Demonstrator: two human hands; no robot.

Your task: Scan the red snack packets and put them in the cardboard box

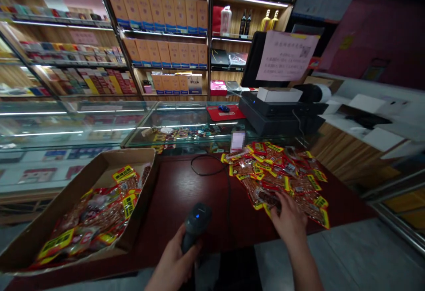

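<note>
My left hand (175,258) is closed round the handle of a dark barcode scanner (198,217), which shows a small blue light. The scanner is over the front of the dark red table. On the right, the fingers of my right hand (289,215) grip a snack packet (268,198) with dark brown contents at the near edge of a heap. This heap of snack packets (275,167) has clear fronts with red and yellow ends. Part of the gripped packet is hidden behind my fingers.
An open cardboard box (145,196) with more packets stands at the left. A black cable (229,193) crosses the dark red table (172,189). Behind are a glass counter (139,143), a red mat (215,113) with a mouse, and a cash register (279,116). Stocked shelves line the back.
</note>
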